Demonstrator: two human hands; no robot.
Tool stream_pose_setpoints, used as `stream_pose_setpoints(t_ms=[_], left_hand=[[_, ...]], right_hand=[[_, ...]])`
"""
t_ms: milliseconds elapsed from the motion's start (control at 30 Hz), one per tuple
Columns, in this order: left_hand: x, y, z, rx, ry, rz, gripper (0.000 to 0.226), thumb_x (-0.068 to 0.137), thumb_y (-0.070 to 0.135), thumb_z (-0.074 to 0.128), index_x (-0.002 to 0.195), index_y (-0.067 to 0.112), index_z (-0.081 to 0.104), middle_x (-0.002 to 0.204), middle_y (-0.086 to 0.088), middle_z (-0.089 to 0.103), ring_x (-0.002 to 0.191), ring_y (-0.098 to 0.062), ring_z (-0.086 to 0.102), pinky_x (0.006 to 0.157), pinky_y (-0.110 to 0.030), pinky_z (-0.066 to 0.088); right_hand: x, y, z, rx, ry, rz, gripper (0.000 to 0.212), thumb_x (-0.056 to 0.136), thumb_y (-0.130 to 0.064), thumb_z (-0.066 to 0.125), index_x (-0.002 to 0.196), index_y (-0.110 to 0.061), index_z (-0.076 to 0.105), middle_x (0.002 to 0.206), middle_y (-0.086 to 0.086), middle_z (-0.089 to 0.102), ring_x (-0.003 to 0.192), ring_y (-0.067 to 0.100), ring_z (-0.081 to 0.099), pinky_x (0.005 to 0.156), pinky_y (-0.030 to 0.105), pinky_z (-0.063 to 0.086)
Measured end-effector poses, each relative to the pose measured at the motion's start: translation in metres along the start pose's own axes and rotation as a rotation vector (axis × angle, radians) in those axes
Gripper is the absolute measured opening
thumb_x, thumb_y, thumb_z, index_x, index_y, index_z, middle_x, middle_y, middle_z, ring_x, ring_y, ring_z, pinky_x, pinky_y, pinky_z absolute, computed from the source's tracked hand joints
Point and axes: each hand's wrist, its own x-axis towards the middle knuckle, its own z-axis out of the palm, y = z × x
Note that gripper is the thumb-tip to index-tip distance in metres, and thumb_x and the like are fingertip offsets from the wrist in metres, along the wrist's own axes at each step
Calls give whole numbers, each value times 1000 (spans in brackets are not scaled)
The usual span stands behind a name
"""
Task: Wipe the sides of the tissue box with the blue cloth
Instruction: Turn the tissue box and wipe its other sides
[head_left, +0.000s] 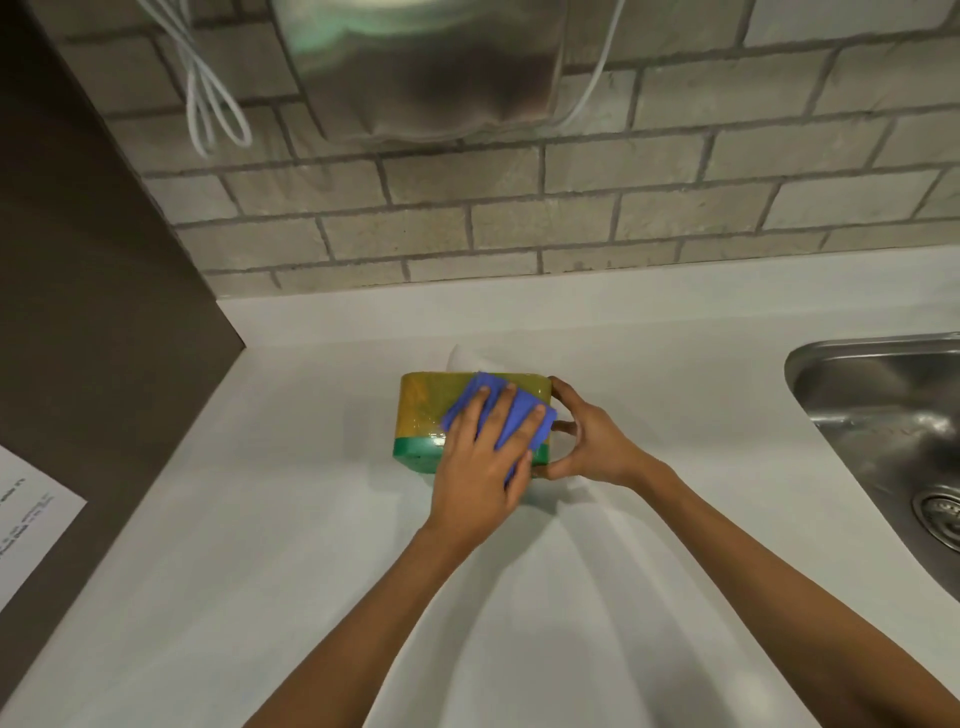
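A yellow tissue box (422, 410) with a green band along its lower edge stands on the white counter (260, 519), a white tissue (467, 358) poking out at its far top. The folded blue cloth (511, 410) lies flat against the box's near side. My left hand (480, 467) presses on the cloth with fingers spread over it. My right hand (587, 441) grips the box's right end, thumb at the lower corner and fingers at the top. The right part of the near side is hidden by cloth and hands.
A steel sink (883, 431) with a drain is set into the counter at the right. A brick wall (571, 218) rises behind, carrying a metal dispenser (421, 67) and white cables (208, 104). A dark panel (78, 312) with a paper sheet (26, 525) stands at the left.
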Motion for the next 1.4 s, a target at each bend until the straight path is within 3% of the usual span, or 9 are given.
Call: stream_pose_setpoints(t_ms=[333,600,700,800,933,1033,1167,1267,1400], left_hand=[[2,-25,-7,-93,167,-628,43,93,25,43,133,14,51,139,-21,48,126,-43,42,99,-48,44],[8,24,8,33,71,-109,46,86,31,42,126,17,59,131,-16,59,119,-39,56,96,-49,48],[0,0,4,-19,184,-401,46,90,28,41,131,9,54,132,-24,55,120,-43,52,96,-51,47],[-5,-23,0,-226,313,-769,44,95,19,45,138,6,44,138,-26,46,122,-43,45,102,-45,36],[-6,-45,-7,-473,335,-957,44,95,15,43,138,6,41,130,-22,55,116,-40,51,101,-45,41],[-8,-56,-11,-590,300,-1118,40,97,20,40,135,10,44,125,-19,60,110,-37,57,92,-41,46],[-13,-53,-6,-808,262,-1266,37,98,23,39,133,14,44,123,-16,60,106,-36,59,93,-44,50],[-12,-51,-1,-906,243,-1299,36,97,21,40,131,12,45,120,-21,60,101,-42,60,91,-50,52],[-13,-59,-2,-1070,289,-1389,26,97,18,41,118,9,53,94,-14,56,60,-18,49,56,-30,44]], right_hand=[[-4,1,8,-36,30,-5,102,54,-15,87,138,-20,29,132,-3,49,118,19,53,99,38,48],[-8,3,11,-27,84,-70,91,52,-22,81,131,-28,35,121,-17,55,110,5,57,94,23,48],[-12,4,14,-51,113,-62,97,51,-20,81,130,-41,29,120,-19,52,115,14,54,95,29,48],[-15,3,24,-121,134,-91,102,54,-22,80,131,-49,19,125,-34,39,116,-1,44,89,15,42],[-19,6,37,-235,97,-151,111,61,-31,81,142,-36,6,158,-6,-6,130,-17,5,101,6,25],[-25,7,46,-176,107,-169,105,63,-44,76,138,-47,2,157,-4,-11,132,-21,-15,102,-4,11],[-29,10,57,-96,154,-179,97,71,-42,70,143,-39,6,160,1,-1,145,1,-6,116,27,21],[-31,12,65,-101,164,-196,99,73,-37,70,147,-31,5,160,2,5,146,7,3,118,35,22],[-32,12,65,-64,203,-223,95,73,-36,70,145,-33,8,158,-5,13,143,12,22,115,33,30]])
